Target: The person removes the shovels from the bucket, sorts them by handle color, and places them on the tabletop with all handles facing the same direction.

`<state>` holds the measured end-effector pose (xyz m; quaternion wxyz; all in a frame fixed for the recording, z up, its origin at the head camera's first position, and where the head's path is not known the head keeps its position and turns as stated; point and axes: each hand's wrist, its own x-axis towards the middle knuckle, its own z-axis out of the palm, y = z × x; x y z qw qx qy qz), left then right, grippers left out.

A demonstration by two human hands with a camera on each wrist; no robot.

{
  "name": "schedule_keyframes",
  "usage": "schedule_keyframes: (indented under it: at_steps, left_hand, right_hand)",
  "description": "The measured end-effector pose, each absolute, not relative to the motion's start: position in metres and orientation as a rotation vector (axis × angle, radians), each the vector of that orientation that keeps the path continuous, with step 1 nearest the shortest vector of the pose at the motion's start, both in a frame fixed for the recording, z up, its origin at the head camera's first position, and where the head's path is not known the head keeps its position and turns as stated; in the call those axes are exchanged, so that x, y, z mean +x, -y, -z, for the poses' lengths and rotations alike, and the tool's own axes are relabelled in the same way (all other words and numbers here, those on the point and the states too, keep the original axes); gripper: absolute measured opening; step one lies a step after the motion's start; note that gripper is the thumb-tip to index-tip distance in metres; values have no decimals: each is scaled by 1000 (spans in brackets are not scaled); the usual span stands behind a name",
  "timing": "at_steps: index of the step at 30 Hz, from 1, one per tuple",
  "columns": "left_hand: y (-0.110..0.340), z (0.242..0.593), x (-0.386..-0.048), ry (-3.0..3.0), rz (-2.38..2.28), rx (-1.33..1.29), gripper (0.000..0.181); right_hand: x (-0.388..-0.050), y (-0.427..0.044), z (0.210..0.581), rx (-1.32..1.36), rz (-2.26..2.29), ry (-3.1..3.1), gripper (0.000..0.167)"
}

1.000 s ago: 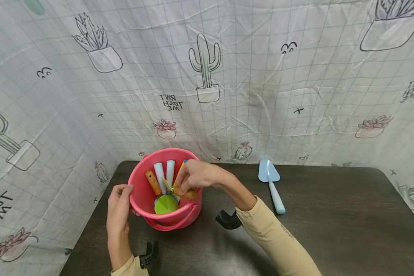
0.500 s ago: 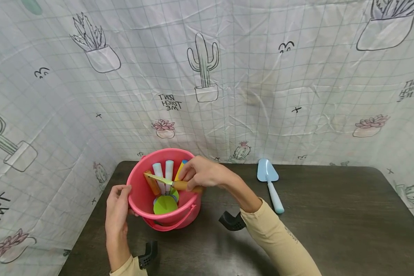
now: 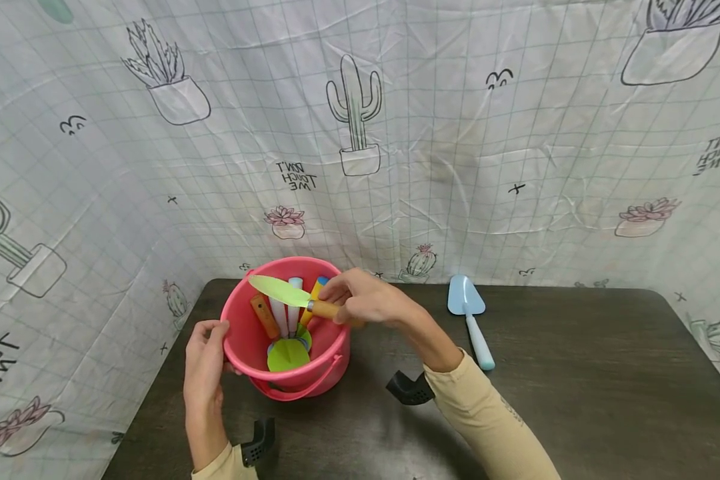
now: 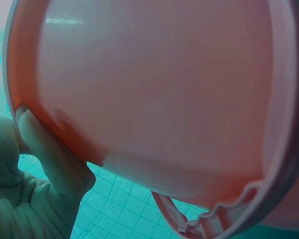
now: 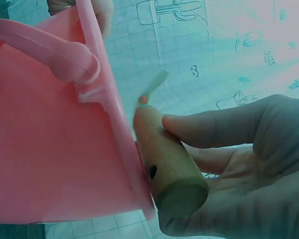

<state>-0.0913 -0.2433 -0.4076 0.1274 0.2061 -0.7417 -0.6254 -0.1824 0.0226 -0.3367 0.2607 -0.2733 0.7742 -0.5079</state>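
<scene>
A pink bucket [image 3: 341, 370] stands at the table's left, with garden tools inside. My left hand [image 3: 205, 363] holds its rim at the left, thumb against the wall in the left wrist view. Over the bucket's opening, my right hand [image 3: 369, 300] pinches the wooden handle [image 5: 164, 154] of a small trowel with a lime-green blade [image 3: 282, 291], which points left. Below it in the bucket are a wooden handle [image 3: 265, 317], white handles [image 3: 294, 310], a yellow handle with a blue end [image 3: 318, 293] and a green blade [image 3: 288, 357]. Their lower parts are partly hidden.
A light-blue trowel with a white handle [image 3: 477, 340] lies on the dark wooden table [image 3: 576, 367], right of the bucket. Patterned cloth [image 3: 444, 133] hangs behind the table and along its sides. The bucket's bail [image 3: 300, 395] hangs at its front.
My right hand has raised the green trowel and drawn it slightly right; its blade has come up out of the bucket's depth into full view. My left hand stays on the rim.
</scene>
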Motion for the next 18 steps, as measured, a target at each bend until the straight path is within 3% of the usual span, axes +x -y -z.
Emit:
schedule_keyframes:
  at_steps: [18]
  left_hand:
    - [244,410,-91,2160,1821,615,28]
  right_hand:
    - [-178,-41,337,-620,1454,-2152,45]
